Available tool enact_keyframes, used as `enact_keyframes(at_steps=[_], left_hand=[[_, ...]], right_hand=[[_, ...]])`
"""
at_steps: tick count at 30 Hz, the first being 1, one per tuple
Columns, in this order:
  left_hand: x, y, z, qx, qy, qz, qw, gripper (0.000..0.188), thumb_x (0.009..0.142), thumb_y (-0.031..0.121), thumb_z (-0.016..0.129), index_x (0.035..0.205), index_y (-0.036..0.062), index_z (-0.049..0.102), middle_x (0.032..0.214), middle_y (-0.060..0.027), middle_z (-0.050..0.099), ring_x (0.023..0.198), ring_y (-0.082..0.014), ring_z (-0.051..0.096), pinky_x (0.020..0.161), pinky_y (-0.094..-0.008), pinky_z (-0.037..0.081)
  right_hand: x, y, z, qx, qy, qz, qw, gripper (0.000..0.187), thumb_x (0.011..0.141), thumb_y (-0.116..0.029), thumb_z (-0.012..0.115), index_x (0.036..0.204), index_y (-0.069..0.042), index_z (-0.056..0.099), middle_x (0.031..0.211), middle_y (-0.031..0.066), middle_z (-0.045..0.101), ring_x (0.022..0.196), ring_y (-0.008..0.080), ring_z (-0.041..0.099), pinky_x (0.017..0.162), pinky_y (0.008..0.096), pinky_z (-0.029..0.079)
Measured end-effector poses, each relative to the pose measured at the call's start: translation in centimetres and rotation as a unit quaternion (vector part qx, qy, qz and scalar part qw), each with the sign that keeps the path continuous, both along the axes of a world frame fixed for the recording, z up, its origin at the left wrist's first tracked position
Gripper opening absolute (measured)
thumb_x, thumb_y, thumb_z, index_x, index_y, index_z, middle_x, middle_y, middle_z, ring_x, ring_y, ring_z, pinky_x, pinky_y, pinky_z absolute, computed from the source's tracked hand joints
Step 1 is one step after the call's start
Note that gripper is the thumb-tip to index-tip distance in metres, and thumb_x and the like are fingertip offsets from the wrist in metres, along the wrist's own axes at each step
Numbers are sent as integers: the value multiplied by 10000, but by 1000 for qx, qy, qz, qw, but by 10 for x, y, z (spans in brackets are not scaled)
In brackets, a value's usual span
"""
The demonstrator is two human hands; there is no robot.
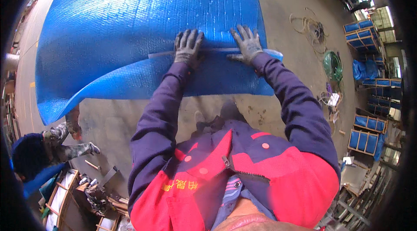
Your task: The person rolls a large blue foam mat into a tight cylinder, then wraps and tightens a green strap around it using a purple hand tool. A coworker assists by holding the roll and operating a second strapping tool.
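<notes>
A wide blue plastic sheet (130, 18) with a ribbed, shiny surface stretches away in front of me. Its near edge hangs and curls, most of all at the left corner. Along the fold runs a narrow pale strip (165, 54), partly covered by my hands. My left hand (188, 47), in a grey-black work glove, lies flat on the sheet across the strip, fingers pointing away. To its right, my right hand (247, 45), gloved alike, presses on the sheet at the strip's right part with fingers and thumb spread. What supports the sheet is hidden.
Another person (37, 153) bends low at the left, near a hammer (92, 165) and a wooden frame (61, 196). On the right floor lie a green coil (332, 65) and loose cables (310, 29). Wooden crates (365, 135) with blue wrapping stand along the right side.
</notes>
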State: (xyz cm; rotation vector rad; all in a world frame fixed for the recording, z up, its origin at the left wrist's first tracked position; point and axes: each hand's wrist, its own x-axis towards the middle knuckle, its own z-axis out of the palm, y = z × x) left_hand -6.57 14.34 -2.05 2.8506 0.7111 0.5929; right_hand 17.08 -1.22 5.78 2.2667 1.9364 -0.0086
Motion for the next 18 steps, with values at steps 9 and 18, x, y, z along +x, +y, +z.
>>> enact_keyframes(at_steps=[9, 18], left_hand=[[37, -18, 33, 10, 27, -129, 991, 1044, 814, 653, 709, 1598, 80, 328, 1627, -217, 339, 1527, -415, 281, 1251, -621, 133], [50, -17, 27, 10, 87, -95, 992, 987, 819, 531, 750, 1598, 88, 336, 1654, -162, 325, 1536, -383, 282, 1271, -560, 157]], right_hand=[[11, -2, -16, 14, -5, -16, 1000, 1083, 823, -680, 722, 1656, -221, 203, 1688, 171, 218, 1547, 424, 222, 1197, 690, 205], [10, -2, -15, 14, 10, -26, 1000, 1053, 832, -675, 707, 1654, -234, 218, 1686, 158, 232, 1551, 404, 226, 1231, 654, 151]])
